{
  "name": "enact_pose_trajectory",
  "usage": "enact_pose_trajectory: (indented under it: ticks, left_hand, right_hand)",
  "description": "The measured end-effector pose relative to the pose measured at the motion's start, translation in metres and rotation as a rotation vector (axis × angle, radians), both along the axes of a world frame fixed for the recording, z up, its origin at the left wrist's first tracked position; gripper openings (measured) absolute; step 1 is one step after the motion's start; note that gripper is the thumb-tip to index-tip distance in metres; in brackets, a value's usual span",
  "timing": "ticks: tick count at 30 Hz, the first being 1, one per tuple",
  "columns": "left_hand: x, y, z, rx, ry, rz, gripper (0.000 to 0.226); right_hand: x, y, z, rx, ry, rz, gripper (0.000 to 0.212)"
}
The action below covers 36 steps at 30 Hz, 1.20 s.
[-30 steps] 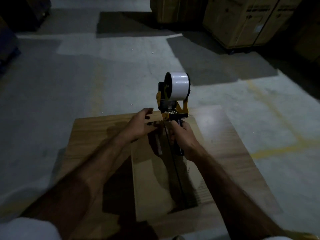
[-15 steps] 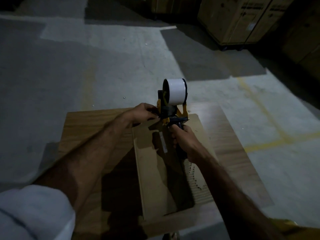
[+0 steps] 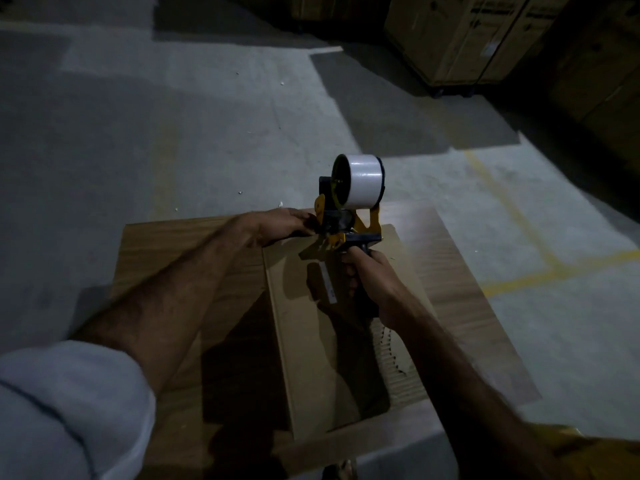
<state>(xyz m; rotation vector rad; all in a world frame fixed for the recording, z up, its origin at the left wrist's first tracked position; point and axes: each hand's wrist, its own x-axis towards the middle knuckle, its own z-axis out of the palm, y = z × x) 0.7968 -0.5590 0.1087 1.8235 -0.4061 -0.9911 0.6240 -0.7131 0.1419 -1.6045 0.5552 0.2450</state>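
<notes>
With the right hand [image 3: 367, 277] gripping the yellow-and-black tape dispenser [image 3: 346, 220] and left fingers [image 3: 298, 223] pinching its front, press down squarely at the brown cardboard box's [image 3: 301, 341] far edge.

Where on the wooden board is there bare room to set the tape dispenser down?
The wooden board is bare left of the cardboard box and in a narrower strip right of it. The box's far end is crowded: left hand and right hand hold the tape dispenser there.

Yellow-black tape dispenser [image 3: 337, 225], white roll [image 3: 362, 181], upright over cardboard box [image 3: 294, 323]
</notes>
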Motion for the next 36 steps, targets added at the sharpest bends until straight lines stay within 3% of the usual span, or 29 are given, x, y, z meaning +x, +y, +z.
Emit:
enact_pose_trajectory:
  ticks: [5,11,19,22,27,32,36]
  left_hand:
    - [0.001,0.005,0.000,0.071,-0.094,-0.118,0.012]
    - [-0.004,-0.002,-0.011,0.112,-0.288,-0.015,0.022]
    - [-0.008,-0.001,-0.024,-0.005,-0.369,0.032,0.018]
    - [-0.011,-0.001,-0.025,-0.032,-0.387,0.046,0.020]
    - [-0.011,0.001,-0.017,-0.182,-0.199,0.069,0.035]
    - [-0.018,-0.011,-0.022,-0.241,-0.301,0.226,0.016]
    - [-0.019,-0.015,-0.026,-0.270,-0.365,0.284,0.018]
  right_hand:
    - [0.000,-0.002,0.006,0.048,-0.001,0.015,0.027]
    - [0.001,-0.003,0.009,0.034,0.003,0.041,0.026]
    - [-0.002,-0.018,0.013,0.217,0.051,-0.079,0.026]
    - [-0.001,-0.021,0.013,0.170,0.042,-0.065,0.023]
    - [0.003,-0.017,0.013,0.112,0.015,-0.007,0.028]
    - [0.002,-0.011,0.010,0.113,-0.025,0.000,0.029]
    - [0.004,-0.011,0.011,0.116,-0.040,-0.020,0.030]
